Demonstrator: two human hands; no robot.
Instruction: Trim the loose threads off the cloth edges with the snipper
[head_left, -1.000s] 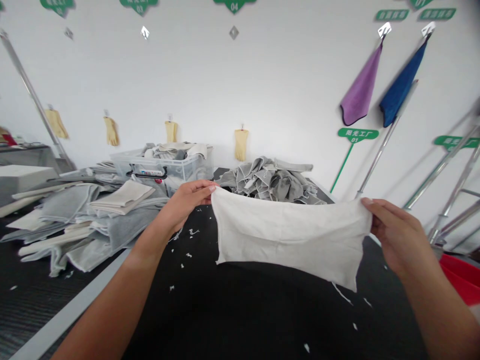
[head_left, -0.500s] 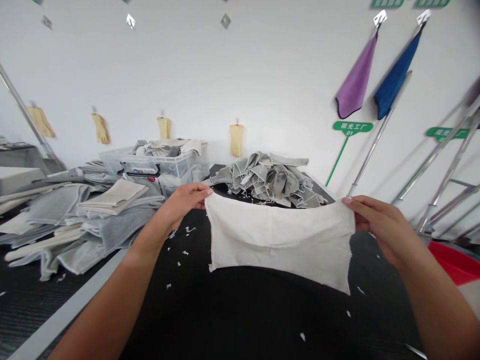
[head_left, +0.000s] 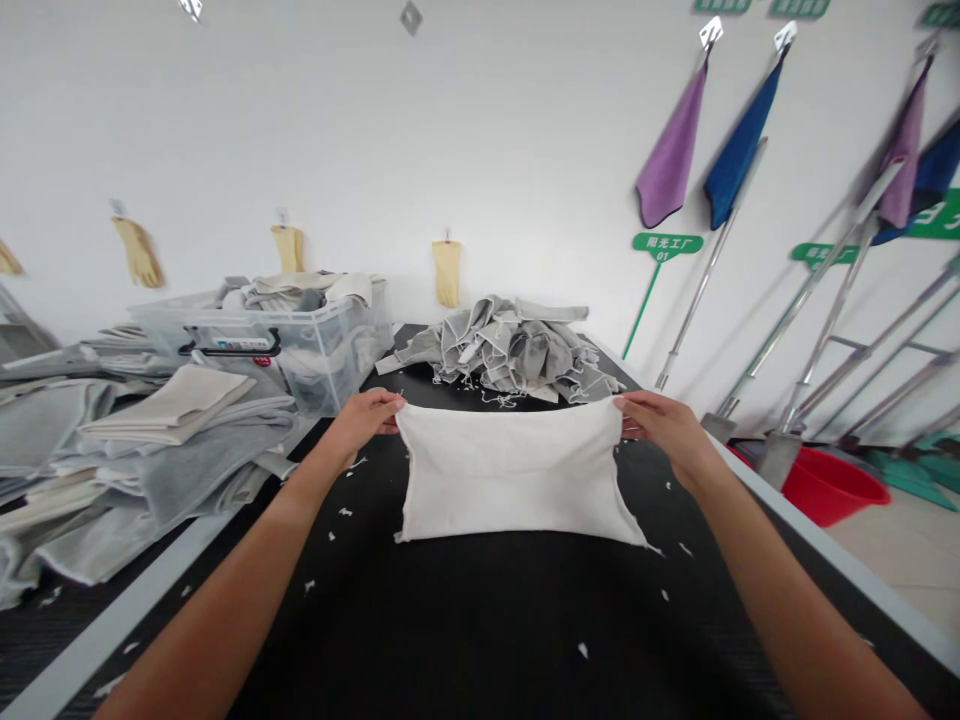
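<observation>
A white cloth (head_left: 510,470) is stretched out between my two hands above the black table (head_left: 450,630). My left hand (head_left: 367,415) pinches its upper left corner, and my right hand (head_left: 656,415) pinches the upper right one. The lower edge hangs down toward the tabletop; whether it touches is hard to see. A loose thread shows at its lower right corner. Behind the cloth lies a rumpled heap of grey cloths (head_left: 517,345) with frayed threads.
At left are stacked grey cloths (head_left: 240,450) with a folded cream cloth (head_left: 169,405) on top. A clear plastic bin (head_left: 330,345) full of cloths stands behind them. White scraps dot the table. On the floor at right stand a red basin (head_left: 840,487) and metal-handled tools.
My view has turned to the right. My hands have come closer together and lowered the cloth, which now hangs more evenly.
</observation>
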